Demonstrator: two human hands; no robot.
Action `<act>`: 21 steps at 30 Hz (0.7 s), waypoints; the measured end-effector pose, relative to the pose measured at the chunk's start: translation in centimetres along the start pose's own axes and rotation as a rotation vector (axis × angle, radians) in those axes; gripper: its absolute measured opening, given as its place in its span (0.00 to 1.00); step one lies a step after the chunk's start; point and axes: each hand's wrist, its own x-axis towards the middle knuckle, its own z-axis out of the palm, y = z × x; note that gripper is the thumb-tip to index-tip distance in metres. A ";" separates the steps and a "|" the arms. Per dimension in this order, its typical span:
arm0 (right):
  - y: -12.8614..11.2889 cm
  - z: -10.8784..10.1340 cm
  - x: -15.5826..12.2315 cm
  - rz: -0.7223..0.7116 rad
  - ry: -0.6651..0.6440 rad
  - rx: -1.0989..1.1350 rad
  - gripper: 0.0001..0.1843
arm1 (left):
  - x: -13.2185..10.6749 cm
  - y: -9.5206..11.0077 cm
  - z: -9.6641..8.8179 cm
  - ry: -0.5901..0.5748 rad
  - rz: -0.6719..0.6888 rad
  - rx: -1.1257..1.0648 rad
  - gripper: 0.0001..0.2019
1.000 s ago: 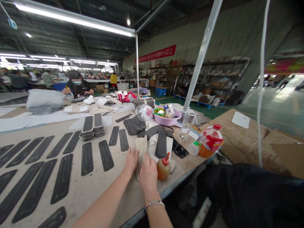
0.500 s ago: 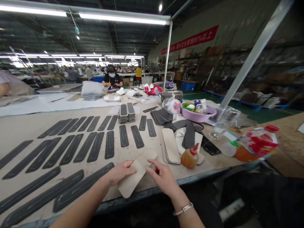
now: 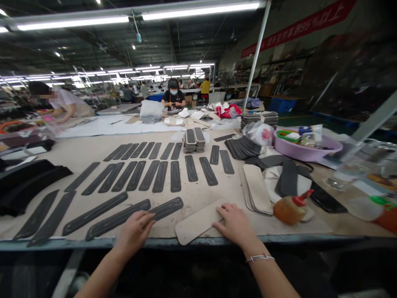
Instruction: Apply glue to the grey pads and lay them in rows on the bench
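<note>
A beige rounded panel [image 3: 197,222] lies at the table's front edge. My right hand [image 3: 235,223] rests on its far right end, fingers apart and pressed down lightly. To the left, my left hand [image 3: 135,231] has its fingers curled at the near part of a dark grey strip [image 3: 169,207], covering that end. Similar dark strips with shiny streaks, such as one lying alongside [image 3: 120,219], spread over the table in rows. Right of my right hand stands a stack of beige panels [image 3: 257,188], and beside it a squeeze bottle [image 3: 290,209] with a red tip and amber contents.
Dark strips lie fanned in a pile [image 3: 243,147] near a purple basin [image 3: 307,147] of small items. Paired stacks [image 3: 194,140] stand mid-table. Black curved pieces [image 3: 31,182] lie at left. A metal post [image 3: 257,54] rises behind. Two people work farther back.
The beige panel, held up between both hands before, now lies on the table under my right hand. My left hand has left it for a dark strip. The view has turned left.
</note>
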 end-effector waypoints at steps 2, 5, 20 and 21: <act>-0.1 -0.4 -0.1 0.006 -0.018 -0.029 0.13 | -2.3 -3.3 -1.5 0.018 -0.081 0.045 0.18; 0.0 -0.1 0.2 0.021 -0.017 -0.007 0.13 | -3.3 -6.1 -2.9 0.030 -0.141 0.096 0.17; 0.1 1.4 1.3 0.043 0.001 0.132 0.36 | 12.7 -4.0 1.4 -0.350 0.211 0.430 0.14; -0.1 1.3 1.3 0.043 0.011 0.131 0.35 | 12.9 -4.2 1.6 -0.360 0.222 0.442 0.15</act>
